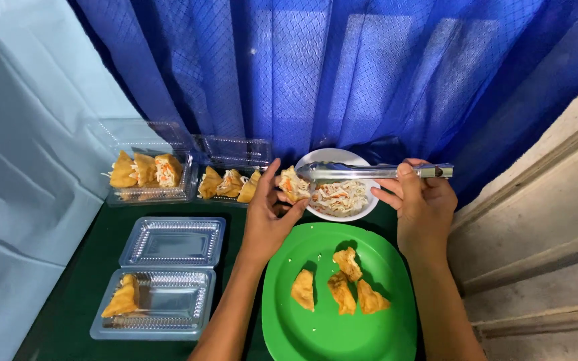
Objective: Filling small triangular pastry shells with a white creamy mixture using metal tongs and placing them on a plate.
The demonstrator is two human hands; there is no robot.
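Observation:
My left hand (267, 217) holds a fried tofu pocket (294, 184) with shredded vegetable filling showing, just left of a white bowl (322, 158) of shredded filling (340, 197). My right hand (420, 204) grips metal tongs (369, 172), whose tips reach over the bowl to the pocket. Below my hands lies a green plate (316, 327) with several unfilled fried tofu pieces (342, 291).
An open clear plastic box (182, 317) at the lower left holds one fried piece (123, 299). Two more clear boxes (148, 195) (225, 198) behind it hold three stuffed pieces each. Dark green tablecloth (95, 257), blue curtain (342, 73) behind, concrete steps (543, 227) to the right.

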